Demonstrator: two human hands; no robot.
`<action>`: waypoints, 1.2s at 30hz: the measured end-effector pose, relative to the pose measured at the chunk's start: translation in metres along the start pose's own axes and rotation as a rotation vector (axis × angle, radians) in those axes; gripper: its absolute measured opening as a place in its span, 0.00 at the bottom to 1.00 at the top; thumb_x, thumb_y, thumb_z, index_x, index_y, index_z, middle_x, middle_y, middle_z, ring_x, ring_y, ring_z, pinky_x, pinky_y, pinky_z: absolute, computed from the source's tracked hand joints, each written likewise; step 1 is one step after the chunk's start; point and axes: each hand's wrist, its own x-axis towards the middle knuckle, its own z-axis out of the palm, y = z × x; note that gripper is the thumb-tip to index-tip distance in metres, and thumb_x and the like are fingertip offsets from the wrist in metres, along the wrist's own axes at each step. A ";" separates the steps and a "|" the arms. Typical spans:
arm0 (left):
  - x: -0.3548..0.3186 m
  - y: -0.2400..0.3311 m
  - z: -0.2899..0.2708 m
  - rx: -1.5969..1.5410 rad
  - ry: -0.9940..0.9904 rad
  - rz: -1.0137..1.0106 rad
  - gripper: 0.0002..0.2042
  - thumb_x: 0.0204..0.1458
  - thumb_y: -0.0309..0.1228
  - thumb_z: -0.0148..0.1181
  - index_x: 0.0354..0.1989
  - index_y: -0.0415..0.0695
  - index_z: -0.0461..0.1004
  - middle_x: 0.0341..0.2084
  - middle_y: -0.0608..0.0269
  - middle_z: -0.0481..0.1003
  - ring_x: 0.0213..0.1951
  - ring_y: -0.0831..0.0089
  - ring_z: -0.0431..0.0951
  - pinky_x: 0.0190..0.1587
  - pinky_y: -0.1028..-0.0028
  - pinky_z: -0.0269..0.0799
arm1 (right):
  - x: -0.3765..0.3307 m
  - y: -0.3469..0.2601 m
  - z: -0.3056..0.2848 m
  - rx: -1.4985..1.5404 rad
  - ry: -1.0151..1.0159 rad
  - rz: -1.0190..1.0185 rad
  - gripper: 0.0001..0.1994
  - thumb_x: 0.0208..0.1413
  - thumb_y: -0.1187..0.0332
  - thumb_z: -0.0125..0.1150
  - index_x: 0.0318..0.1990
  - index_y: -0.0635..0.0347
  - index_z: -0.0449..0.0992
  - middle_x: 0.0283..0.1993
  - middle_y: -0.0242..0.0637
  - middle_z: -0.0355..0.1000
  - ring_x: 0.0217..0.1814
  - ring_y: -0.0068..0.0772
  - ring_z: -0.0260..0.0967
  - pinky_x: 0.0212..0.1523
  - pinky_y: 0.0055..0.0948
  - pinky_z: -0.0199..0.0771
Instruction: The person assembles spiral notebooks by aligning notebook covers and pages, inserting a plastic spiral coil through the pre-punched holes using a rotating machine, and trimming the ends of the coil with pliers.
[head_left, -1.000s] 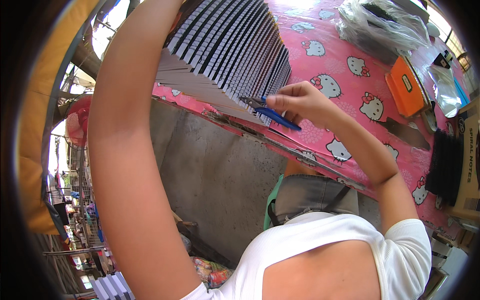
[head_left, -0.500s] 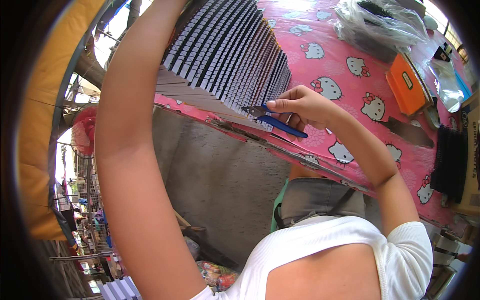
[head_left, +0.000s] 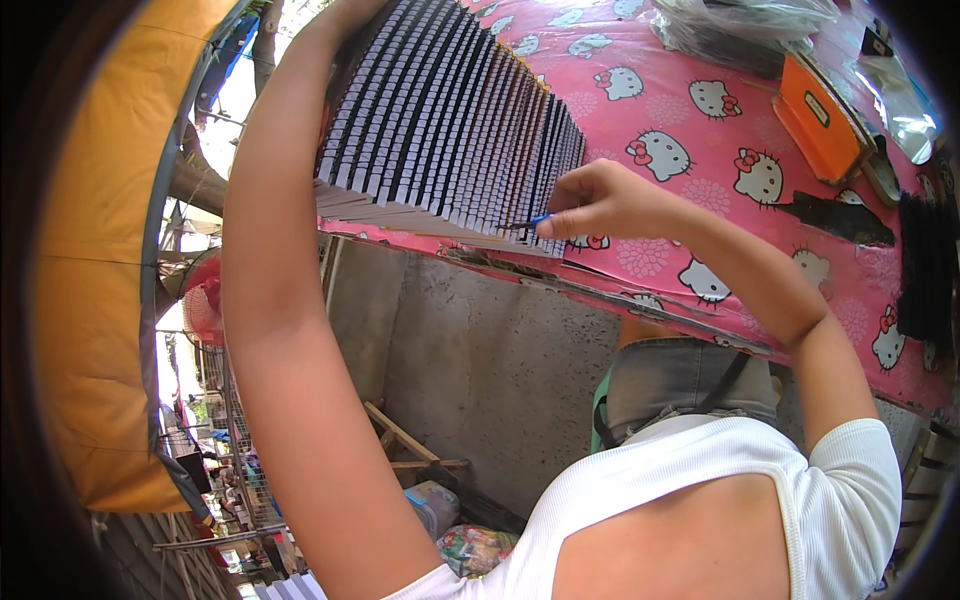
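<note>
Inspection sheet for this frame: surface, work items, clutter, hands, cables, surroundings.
Surface: table under a pink cartoon-cat cloth.
Work items: large fanned stack of dark cards held up over the table's near edge; small blue tool against its lower right corner.
Clutter: orange box, clear plastic bags, black items at the right edge.
Hands: left hand at the top of the stack, mostly hidden; right hand pinches the blue tool.
Cables: nothing seen.
Surroundings: concrete wall face below the table, yellow canopy on the left, wooden pieces on the ground.
</note>
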 end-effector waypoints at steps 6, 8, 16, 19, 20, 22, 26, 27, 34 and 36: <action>-0.009 0.014 -0.014 -0.064 -0.056 -0.042 0.22 0.57 0.42 0.47 0.55 0.42 0.66 0.54 0.47 0.67 0.56 0.53 0.66 0.59 0.62 0.59 | -0.010 -0.016 0.011 -0.249 0.043 0.035 0.23 0.46 0.48 0.66 0.31 0.63 0.78 0.26 0.39 0.72 0.28 0.33 0.69 0.30 0.31 0.68; -0.010 0.016 -0.018 -0.070 -0.056 -0.049 0.22 0.57 0.42 0.47 0.55 0.42 0.66 0.54 0.46 0.67 0.56 0.53 0.67 0.59 0.62 0.59 | -0.017 -0.002 0.015 -0.625 0.423 -0.560 0.21 0.45 0.51 0.66 0.38 0.59 0.75 0.35 0.39 0.71 0.39 0.40 0.69 0.42 0.36 0.67; -0.013 0.022 -0.022 -0.102 -0.073 -0.065 0.23 0.57 0.44 0.46 0.55 0.42 0.67 0.54 0.46 0.68 0.55 0.53 0.67 0.59 0.62 0.60 | -0.001 0.010 0.010 -0.406 0.298 -0.478 0.19 0.45 0.54 0.68 0.35 0.61 0.75 0.34 0.38 0.73 0.34 0.36 0.72 0.33 0.34 0.70; -0.015 0.023 -0.023 -0.110 -0.074 -0.073 0.23 0.57 0.44 0.46 0.55 0.42 0.67 0.53 0.46 0.68 0.55 0.53 0.67 0.59 0.62 0.60 | -0.001 -0.018 -0.011 0.288 -0.126 0.302 0.26 0.46 0.48 0.67 0.32 0.69 0.77 0.25 0.42 0.74 0.20 0.27 0.70 0.21 0.28 0.69; -0.016 0.023 -0.022 -0.113 -0.074 -0.076 0.23 0.57 0.44 0.46 0.55 0.42 0.67 0.53 0.46 0.68 0.55 0.53 0.68 0.59 0.62 0.60 | -0.001 -0.016 -0.009 0.283 -0.124 0.304 0.26 0.46 0.48 0.67 0.32 0.69 0.77 0.25 0.42 0.74 0.20 0.27 0.70 0.21 0.28 0.69; -0.015 0.025 -0.023 -0.124 -0.077 -0.075 0.23 0.57 0.45 0.46 0.55 0.42 0.67 0.53 0.46 0.68 0.55 0.53 0.68 0.58 0.62 0.60 | 0.001 -0.005 -0.004 -0.055 0.004 0.168 0.26 0.46 0.47 0.67 0.32 0.68 0.78 0.26 0.43 0.75 0.23 0.29 0.72 0.21 0.29 0.69; -0.022 0.024 -0.023 -0.132 -0.087 -0.092 0.24 0.56 0.45 0.46 0.55 0.42 0.67 0.53 0.46 0.68 0.55 0.53 0.68 0.58 0.62 0.60 | -0.020 0.011 0.014 -0.637 0.419 -0.549 0.22 0.44 0.52 0.69 0.39 0.61 0.76 0.37 0.40 0.73 0.39 0.39 0.71 0.43 0.37 0.69; -0.022 0.024 -0.023 -0.138 -0.086 -0.096 0.24 0.56 0.45 0.46 0.55 0.41 0.67 0.53 0.46 0.68 0.54 0.53 0.68 0.58 0.62 0.60 | -0.023 0.012 0.015 -0.656 0.400 -0.502 0.25 0.40 0.52 0.71 0.42 0.60 0.74 0.42 0.41 0.70 0.48 0.43 0.67 0.51 0.40 0.64; -0.020 0.027 -0.028 -0.146 -0.086 -0.096 0.24 0.56 0.46 0.46 0.54 0.41 0.68 0.52 0.45 0.68 0.54 0.53 0.69 0.58 0.62 0.61 | -0.008 0.005 0.006 -0.343 0.230 -0.386 0.19 0.43 0.54 0.69 0.35 0.60 0.76 0.32 0.38 0.73 0.35 0.36 0.72 0.37 0.35 0.71; -0.021 0.027 -0.028 -0.151 -0.089 -0.099 0.25 0.56 0.47 0.46 0.54 0.41 0.68 0.52 0.45 0.68 0.54 0.53 0.69 0.58 0.62 0.61 | -0.002 -0.011 -0.007 0.022 -0.022 0.236 0.19 0.45 0.55 0.70 0.31 0.64 0.77 0.24 0.35 0.73 0.25 0.24 0.70 0.27 0.26 0.72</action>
